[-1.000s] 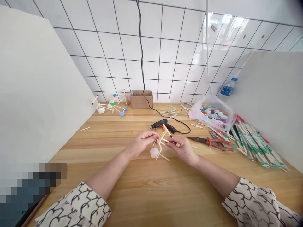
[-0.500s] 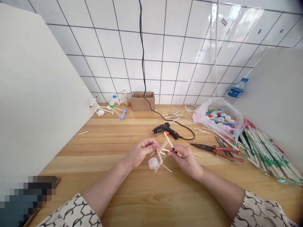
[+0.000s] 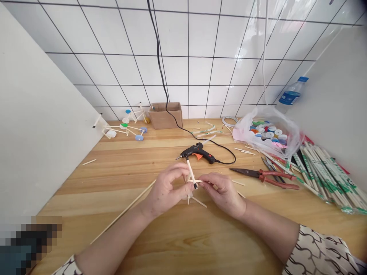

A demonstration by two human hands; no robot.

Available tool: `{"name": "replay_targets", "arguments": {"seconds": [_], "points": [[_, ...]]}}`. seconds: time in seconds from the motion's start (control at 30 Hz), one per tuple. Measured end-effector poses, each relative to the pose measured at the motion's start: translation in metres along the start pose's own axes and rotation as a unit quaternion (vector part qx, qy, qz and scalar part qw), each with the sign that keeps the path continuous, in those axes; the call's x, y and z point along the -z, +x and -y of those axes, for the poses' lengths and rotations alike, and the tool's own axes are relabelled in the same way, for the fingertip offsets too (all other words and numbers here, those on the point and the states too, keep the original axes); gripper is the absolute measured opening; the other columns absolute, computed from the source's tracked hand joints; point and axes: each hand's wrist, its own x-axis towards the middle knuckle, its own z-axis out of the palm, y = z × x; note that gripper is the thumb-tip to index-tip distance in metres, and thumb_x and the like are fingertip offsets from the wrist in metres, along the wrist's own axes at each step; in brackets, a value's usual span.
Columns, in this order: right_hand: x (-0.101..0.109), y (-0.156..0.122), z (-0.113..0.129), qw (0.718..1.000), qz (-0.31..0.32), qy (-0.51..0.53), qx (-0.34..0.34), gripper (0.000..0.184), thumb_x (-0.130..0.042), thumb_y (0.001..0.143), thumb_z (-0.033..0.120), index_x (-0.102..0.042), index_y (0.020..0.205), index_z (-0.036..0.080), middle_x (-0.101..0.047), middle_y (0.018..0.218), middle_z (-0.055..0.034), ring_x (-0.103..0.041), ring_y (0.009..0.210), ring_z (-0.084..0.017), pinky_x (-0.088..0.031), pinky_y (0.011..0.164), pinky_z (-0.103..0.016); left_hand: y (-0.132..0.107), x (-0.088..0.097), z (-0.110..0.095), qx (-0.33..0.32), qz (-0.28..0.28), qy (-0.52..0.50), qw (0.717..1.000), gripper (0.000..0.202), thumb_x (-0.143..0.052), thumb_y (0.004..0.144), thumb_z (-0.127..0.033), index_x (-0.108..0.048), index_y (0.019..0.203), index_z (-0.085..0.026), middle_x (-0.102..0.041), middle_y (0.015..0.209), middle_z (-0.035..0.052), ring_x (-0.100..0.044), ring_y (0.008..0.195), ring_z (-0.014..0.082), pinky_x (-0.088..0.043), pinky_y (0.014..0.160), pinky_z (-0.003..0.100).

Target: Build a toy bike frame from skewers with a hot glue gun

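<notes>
Both hands meet over the middle of the wooden table (image 3: 183,236). My left hand (image 3: 168,189) is closed, its fingertips pinching a small frame of glued wooden sticks (image 3: 191,179). My right hand (image 3: 225,193) pinches the same stick frame from the right side. One stick with a dark tip stands up between the hands. The white cap on the frame is hidden behind my left hand. A black hot glue gun (image 3: 197,152) lies just beyond the hands, its cord running up the tiled wall.
Red-handled pliers (image 3: 266,177) lie to the right, beside packs of chopsticks (image 3: 323,172). A plastic bag of coloured bottle caps (image 3: 266,133), a water bottle (image 3: 292,93), a cardboard box (image 3: 166,114) and finished stick models (image 3: 126,128) stand at the back. A long thin stick (image 3: 123,210) lies left.
The hands turned the stick frame so one stick stands upright and the white cap went behind my left hand. The camera tilted down and nearer; the long stick came into view.
</notes>
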Motion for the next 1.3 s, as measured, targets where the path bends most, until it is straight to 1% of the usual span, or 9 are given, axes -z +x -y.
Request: {"name": "replay_targets", "arguments": {"seconds": [0.1,0.23,0.37,0.53,0.73,0.87,0.97,1.1,1.3], "points": [[0.0,0.001,0.002,1.0,-0.024,0.004,0.006,0.016,-0.05,0.091,0.027,-0.065,0.093,0.021,-0.068,0.079,-0.0036,-0.061,0.071,-0.014,-0.046,0.066,-0.025,-0.001,-0.001,-0.003,-0.033,0.001,0.05,0.998,0.008,-0.061,0.082,-0.02,-0.068,0.076,-0.019,-0.066,0.089,0.0054,-0.061,0.089,0.0177,-0.046,0.085,0.028],[0.002,0.003,0.0,0.995,-0.045,-0.023,-0.082,0.017,-0.063,0.081,0.03,-0.061,0.094,0.018,-0.067,0.08,-0.0038,-0.059,0.069,-0.015,-0.045,0.061,-0.025,-0.001,0.005,-0.004,-0.018,-0.029,0.051,0.998,0.01,-0.06,0.083,-0.021,-0.065,0.074,-0.019,-0.066,0.085,0.0048,-0.062,0.086,0.0181,-0.047,0.083,0.03],[0.003,-0.002,0.005,0.983,0.079,-0.124,-0.111,0.015,-0.066,0.077,0.03,-0.058,0.075,0.018,-0.063,0.073,-0.0022,-0.055,0.067,-0.014,-0.041,0.061,-0.025,0.003,0.013,-0.006,0.025,-0.053,0.052,0.997,0.012,-0.059,0.082,-0.025,-0.062,0.071,-0.019,-0.066,0.081,0.0049,-0.062,0.082,0.0191,-0.048,0.08,0.032],[-0.003,-0.009,0.023,0.939,0.219,-0.254,-0.07,0.011,-0.06,0.081,0.027,-0.062,0.077,0.016,-0.065,0.08,-0.0059,-0.058,0.075,-0.019,-0.039,0.066,-0.029,0.003,0.012,-0.003,0.051,-0.065,0.056,0.995,0.014,-0.059,0.08,-0.029,-0.062,0.071,-0.019,-0.065,0.078,0.0039,-0.061,0.079,0.0192,-0.047,0.077,0.031],[0.002,-0.002,0.043,0.893,0.302,-0.315,-0.11,0.016,-0.05,0.083,0.012,-0.066,0.088,0.012,-0.069,0.09,-0.0135,-0.063,0.081,-0.023,-0.04,0.067,-0.03,0.003,0.011,-0.006,0.141,-0.062,0.029,0.988,0.022,-0.061,0.076,-0.038,-0.063,0.067,-0.018,-0.061,0.067,0.0002,-0.054,0.066,0.0152,-0.044,0.064,0.026],[0.019,0.003,0.049,0.892,0.338,-0.25,-0.166,0.014,-0.053,0.081,0.013,-0.067,0.082,0.014,-0.07,0.084,-0.0095,-0.063,0.075,-0.02,-0.039,0.063,-0.026,0.008,0.011,-0.003,0.254,-0.058,-0.062,0.964,0.032,-0.067,0.068,-0.048,-0.065,0.066,-0.017,-0.059,0.061,-0.0007,-0.053,0.062,0.014,-0.043,0.058,0.024],[0.032,0.005,0.042,0.914,0.318,-0.15,-0.2,0.01,-0.055,0.078,0.014,-0.064,0.073,0.017,-0.068,0.07,-0.0026,-0.057,0.063,-0.014,-0.037,0.056,-0.022,0.011,0.008,0.002,0.318,-0.034,-0.12,0.94,0.036,-0.069,0.062,-0.051,-0.062,0.063,-0.016,-0.058,0.057,-0.0001,-0.052,0.056,0.0127,-0.042,0.052,0.023],[0.039,0.007,0.02,0.936,0.233,-0.086,-0.248,0.01,-0.054,0.075,0.014,-0.061,0.068,0.017,-0.062,0.062,0.0015,-0.051,0.055,-0.011,-0.034,0.049,-0.019,0.008,0.001,0.008,0.371,0.018,-0.141,0.918,0.039,-0.07,0.061,-0.052,-0.058,0.065,-0.016,-0.059,0.056,-0.0003,-0.052,0.05,0.0118,-0.039,0.045,0.022],[0.029,0.007,0.007,0.919,0.205,-0.208,-0.264,0.011,-0.054,0.073,0.015,-0.061,0.066,0.018,-0.065,0.064,-0.0007,-0.055,0.057,-0.012,-0.033,0.051,-0.022,0.003,-0.002,0.008,0.351,0.087,-0.041,0.931,0.038,-0.062,0.07,-0.054,-0.054,0.062,-0.017,-0.057,0.055,-0.0016,-0.05,0.046,0.0114,-0.038,0.045,0.022]]}}
